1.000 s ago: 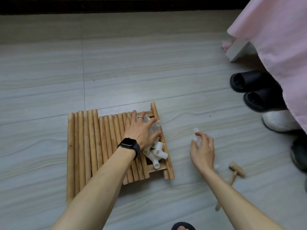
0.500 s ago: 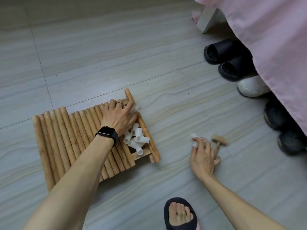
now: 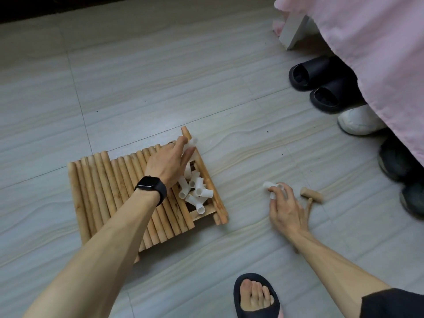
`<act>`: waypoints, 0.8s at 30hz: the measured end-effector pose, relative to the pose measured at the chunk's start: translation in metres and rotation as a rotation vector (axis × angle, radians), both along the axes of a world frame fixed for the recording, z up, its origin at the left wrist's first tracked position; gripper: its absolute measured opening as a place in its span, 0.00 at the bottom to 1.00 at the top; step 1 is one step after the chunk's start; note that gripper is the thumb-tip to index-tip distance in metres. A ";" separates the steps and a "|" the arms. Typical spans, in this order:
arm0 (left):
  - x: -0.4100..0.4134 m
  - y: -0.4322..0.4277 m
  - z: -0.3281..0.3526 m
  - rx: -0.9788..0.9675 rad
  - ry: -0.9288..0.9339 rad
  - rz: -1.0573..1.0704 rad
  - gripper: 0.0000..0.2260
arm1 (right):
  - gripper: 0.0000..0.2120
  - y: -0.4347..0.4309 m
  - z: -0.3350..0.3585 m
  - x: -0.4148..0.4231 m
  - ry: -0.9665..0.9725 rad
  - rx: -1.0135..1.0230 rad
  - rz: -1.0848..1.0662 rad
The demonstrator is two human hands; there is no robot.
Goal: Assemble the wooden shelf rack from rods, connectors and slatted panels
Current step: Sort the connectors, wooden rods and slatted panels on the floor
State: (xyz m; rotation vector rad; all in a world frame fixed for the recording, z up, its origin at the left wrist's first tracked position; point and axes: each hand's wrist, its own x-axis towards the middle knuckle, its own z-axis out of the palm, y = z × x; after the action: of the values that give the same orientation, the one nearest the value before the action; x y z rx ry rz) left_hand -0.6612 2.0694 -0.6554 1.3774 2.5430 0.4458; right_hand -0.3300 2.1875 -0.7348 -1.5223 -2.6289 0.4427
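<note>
Left hand (image 3: 168,162): stretched over far connector (image 3: 192,143); grasp unclear.
Right hand (image 3: 283,203): pinches loose connector (image 3: 269,185) on floor (image 3: 160,88), beside mallet (image 3: 312,195).
Connector pile (image 3: 195,191): on slatted panel (image 3: 219,207), beside rods (image 3: 110,191).

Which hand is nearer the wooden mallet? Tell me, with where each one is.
Right. The right hand lies close beside the mallet, pinching a white connector; the left hand is far off, over the connector pile by the rods.

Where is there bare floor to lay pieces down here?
The wide floor beyond the rods is bare, and so is the strip between the panel and the right hand. It is crowded to the right: the mallet by that hand, then shoes under the pink cover.
</note>
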 end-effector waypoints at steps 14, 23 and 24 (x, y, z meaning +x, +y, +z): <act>0.024 0.005 0.021 0.244 -0.220 0.139 0.13 | 0.13 0.007 0.010 -0.005 0.146 -0.117 -0.265; -0.004 -0.060 0.079 0.349 -0.328 0.365 0.16 | 0.07 -0.025 0.126 -0.176 0.780 -1.011 -0.405; -0.010 -0.079 0.085 0.339 -0.288 0.380 0.15 | 0.06 -0.040 0.140 -0.196 0.770 -1.060 -0.314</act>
State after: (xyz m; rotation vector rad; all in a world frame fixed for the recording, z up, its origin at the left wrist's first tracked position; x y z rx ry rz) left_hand -0.6708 1.9905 -0.5707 0.8272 2.5564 1.0989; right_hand -0.5260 2.1479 -0.5950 -1.4040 -1.5087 2.0680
